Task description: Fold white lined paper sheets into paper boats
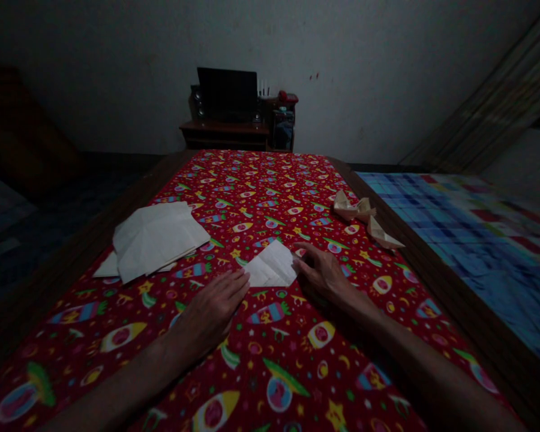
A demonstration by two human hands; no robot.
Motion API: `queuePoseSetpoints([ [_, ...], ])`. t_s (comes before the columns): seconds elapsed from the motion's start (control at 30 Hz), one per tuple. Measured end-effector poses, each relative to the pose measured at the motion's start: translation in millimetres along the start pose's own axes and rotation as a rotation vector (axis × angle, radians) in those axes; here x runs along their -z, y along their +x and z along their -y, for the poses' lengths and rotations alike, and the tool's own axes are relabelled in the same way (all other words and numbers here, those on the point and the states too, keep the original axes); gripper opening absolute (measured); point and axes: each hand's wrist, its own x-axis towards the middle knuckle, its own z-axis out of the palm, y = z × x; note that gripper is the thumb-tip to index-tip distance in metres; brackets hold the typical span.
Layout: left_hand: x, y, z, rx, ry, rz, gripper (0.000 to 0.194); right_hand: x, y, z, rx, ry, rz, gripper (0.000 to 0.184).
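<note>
A folded sheet of white paper (272,266) lies on a red patterned cloth, with a pointed top and a straight lower edge. My left hand (220,300) rests flat with its fingers stretched out, the tips touching the paper's left corner. At the right edge, my right hand (321,269) has its fingers curled, with thumb and forefinger closed on the paper. Off to the left is a loose stack of white paper sheets (159,237). Several folded paper boats (364,216) sit near the cloth's right side.
The red cloth (270,336) covers a long table with a dark wooden border (450,300). Against the far wall, a desk (225,133) holds a black monitor (228,93) and speakers. A blue plaid covering (432,198) spreads out on the right.
</note>
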Motion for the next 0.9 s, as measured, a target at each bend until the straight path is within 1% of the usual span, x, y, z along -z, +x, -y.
queuePoseSetpoints([
  [0.1,1.7,2,-1,0.019,-0.015,-0.003,0.052,-4,-4,0,-0.063,0.150,-0.018,0.027],
  [0.17,3.7,4,-4,0.019,-0.024,-0.001,0.049,-6,-7,2,-0.147,0.286,-0.069,0.022],
  [0.23,6.3,8,-9,0.009,-0.035,0.010,0.046,-8,-10,7,-0.252,0.449,-0.093,0.018],
  [0.3,9.0,12,-14,0.006,-0.047,0.020,0.041,-9,-13,14,-0.356,0.610,-0.073,0.019],
  [0.37,10.9,17,-18,0.028,-0.052,0.023,0.037,-9,-18,22,-0.443,0.734,-0.023,0.021],
  [0.43,11.8,21,-19,0.057,-0.037,0.012,0.036,-8,-22,29,-0.486,0.812,0.026,0.022],
  [0.5,12.2,25,-16,0.049,0.007,-0.011,0.032,-6,-26,36,-0.493,0.849,0.091,0.022],
  [0.57,12.7,29,-12,-0.003,0.053,-0.025,0.026,-4,-29,41,-0.477,0.864,0.157,0.022],
  [0.63,13.5,33,-7,-0.055,0.056,-0.014,0.025,-3,-33,44,-0.451,0.873,0.218,0.023],
  [0.7,13.9,36,-3,-0.077,0.013,0.008,0.025,-3,-37,48,-0.422,0.880,0.262,0.024],
  [0.8,11.3,40,0,-0.071,-0.092,0.003,0.026,-3,-43,51,-0.396,0.922,0.341,0.030],
  [0.87,7.4,40,-1,-0.053,-0.152,-0.016,0.028,2,-45,51,-0.347,0.923,0.454,0.033],
  [0.9,5.3,40,-1,-0.043,-0.174,-0.022,0.028,6,-46,50,-0.295,0.887,0.517,0.033],
])
